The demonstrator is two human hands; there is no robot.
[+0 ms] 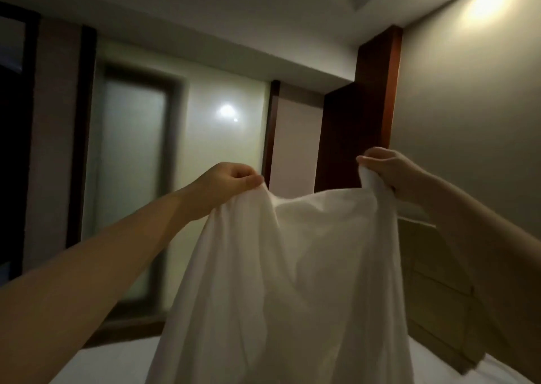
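Head view: white, creased sheet (292, 266) hangs limp, its top edge pinched by left hand (231, 183) and right hand (389, 169) fingers.

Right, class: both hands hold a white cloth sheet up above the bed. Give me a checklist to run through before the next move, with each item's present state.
1. Left hand grips the top edge of the white cloth sheet: ok, fingers curled round it.
2. Right hand grips the same edge: ok, cloth bunched in its fingers.
3. Edge between the hands pulled straight: not ok, it sags.
4. Sheet hangs smooth: not ok, it falls in deep folds.
5. Lower end lifted off the white bed surface: cannot tell, it runs out of view.
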